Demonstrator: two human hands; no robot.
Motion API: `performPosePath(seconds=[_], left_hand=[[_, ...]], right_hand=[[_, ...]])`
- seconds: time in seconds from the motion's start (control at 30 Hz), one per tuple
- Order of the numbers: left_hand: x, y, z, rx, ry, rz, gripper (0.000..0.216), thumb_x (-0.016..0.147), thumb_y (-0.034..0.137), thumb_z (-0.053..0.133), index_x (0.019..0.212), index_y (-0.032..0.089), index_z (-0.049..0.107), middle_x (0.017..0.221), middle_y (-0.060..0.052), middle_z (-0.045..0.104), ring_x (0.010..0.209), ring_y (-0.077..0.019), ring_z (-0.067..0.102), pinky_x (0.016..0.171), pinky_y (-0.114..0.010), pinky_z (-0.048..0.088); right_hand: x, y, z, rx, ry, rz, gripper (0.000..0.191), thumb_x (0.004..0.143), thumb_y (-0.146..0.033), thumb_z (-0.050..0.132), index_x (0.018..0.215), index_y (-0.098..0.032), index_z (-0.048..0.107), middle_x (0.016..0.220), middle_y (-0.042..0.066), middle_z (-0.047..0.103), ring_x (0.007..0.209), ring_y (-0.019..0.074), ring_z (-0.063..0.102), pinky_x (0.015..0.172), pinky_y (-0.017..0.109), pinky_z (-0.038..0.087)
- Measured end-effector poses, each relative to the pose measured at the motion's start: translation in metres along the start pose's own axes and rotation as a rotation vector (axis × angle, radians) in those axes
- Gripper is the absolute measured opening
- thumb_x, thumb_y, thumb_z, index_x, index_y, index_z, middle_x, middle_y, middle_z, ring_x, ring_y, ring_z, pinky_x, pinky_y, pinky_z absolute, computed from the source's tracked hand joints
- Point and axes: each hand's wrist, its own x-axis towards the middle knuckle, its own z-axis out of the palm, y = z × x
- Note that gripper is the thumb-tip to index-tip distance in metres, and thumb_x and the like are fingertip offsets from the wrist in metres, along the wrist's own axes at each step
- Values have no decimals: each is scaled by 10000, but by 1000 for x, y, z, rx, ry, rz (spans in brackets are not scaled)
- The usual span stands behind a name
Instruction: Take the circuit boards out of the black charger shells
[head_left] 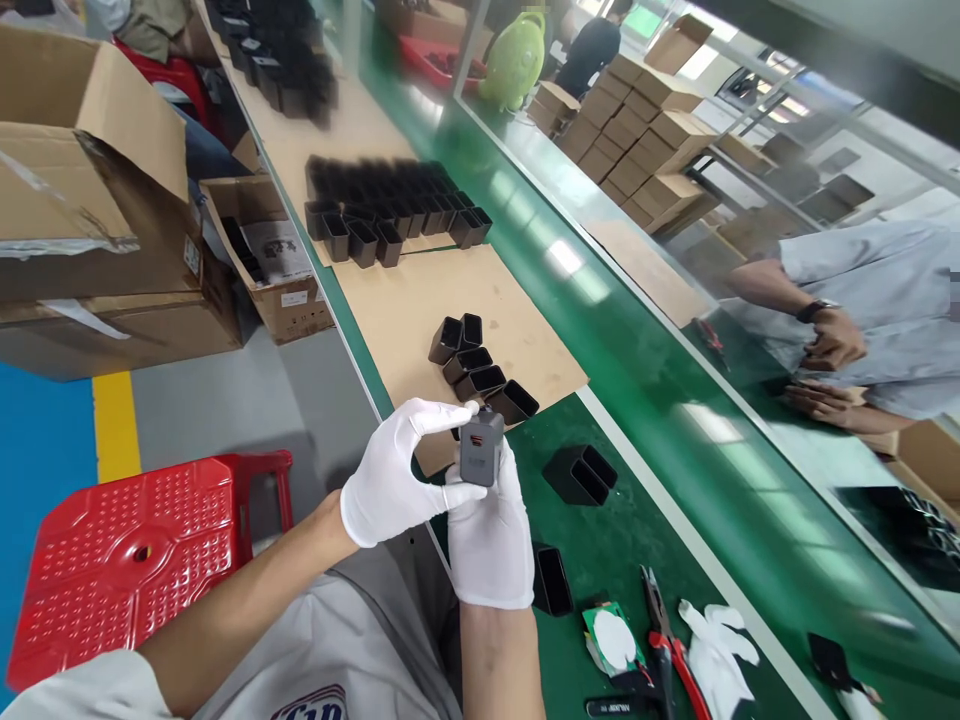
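Note:
Both my hands wear white gloves and meet over the near edge of the green bench. My left hand (394, 470) pinches a small dark grey block-shaped part (481, 447) from the left, forefinger across its top. My right hand (491, 535) grips the same part from below and behind. Just beyond lie several open black rectangular sleeves (480, 372) on a sheet of brown cardboard (420, 300). A pair of joined black sleeves (581, 473) lies to the right, and a single one (553, 580) sits beside my right wrist.
A large batch of black sleeves (394, 205) stands farther up the cardboard. Red-handled pliers (667, 640), a tape roll (613, 640) and a spare white glove (720, 645) lie at the near right. A red stool (127, 560) and cardboard boxes (90, 190) stand left. Another person's hands (829, 365) work across the conveyor (637, 330).

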Motion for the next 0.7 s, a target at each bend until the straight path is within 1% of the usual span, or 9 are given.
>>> performPosePath(seconds=[0.07,0.17,0.23,0.27,0.4,0.5,0.63,0.7], left_hand=[[4,8,-1,-61,-16,15,608,834,296,956,1359,266,650,1289,-92,773,1220,-276,781,1045,-444,656],[8,13,-1,-46,-37,43,597,845,286,947,1364,271,653,1285,-94,759,1205,-277,783,1027,-451,669],[8,14,-1,-20,-40,63,590,852,270,936,1368,272,650,1260,-88,750,1165,-267,787,995,-442,675],[8,15,-1,-9,-40,72,587,854,265,933,1367,270,649,1245,-85,744,1147,-262,786,981,-437,675],[7,16,-2,28,-39,68,574,849,249,925,1354,268,654,1227,-83,733,1126,-257,777,969,-436,667],[7,17,-2,46,-40,70,573,845,233,917,1350,271,648,1229,-76,740,1105,-248,777,964,-432,662],[6,15,-3,45,-43,43,558,841,234,909,1334,274,651,1222,-66,751,1107,-253,777,985,-449,656],[6,13,-3,47,-57,4,572,832,236,909,1340,278,650,1231,-66,753,1125,-263,775,1000,-461,654]], right_hand=[[-2,-1,0,94,-50,75,589,1109,-648,433,1449,-274,736,1384,116,789,1051,242,809,824,394,702],[-3,3,-2,292,-123,198,522,1095,-620,499,1468,-330,722,1449,68,755,1114,223,781,892,375,691],[-3,6,-2,382,-162,252,486,1090,-591,530,1472,-356,717,1411,56,766,1124,218,770,919,372,685],[-4,7,-3,393,-170,261,476,1088,-582,539,1466,-359,722,1375,56,779,1098,213,771,913,367,686],[-4,6,-2,407,-152,265,438,1066,-554,596,1418,-353,762,1295,49,804,1004,186,770,899,337,692],[-3,3,0,394,-132,248,432,1065,-536,599,1405,-333,772,1331,53,799,1052,189,773,931,342,692],[-2,1,3,307,-116,164,449,1089,-547,549,1383,-298,780,1406,73,774,1155,217,776,985,386,693],[-1,2,4,222,-105,73,489,1113,-565,491,1393,-279,771,1390,97,782,1156,237,790,968,414,701]])
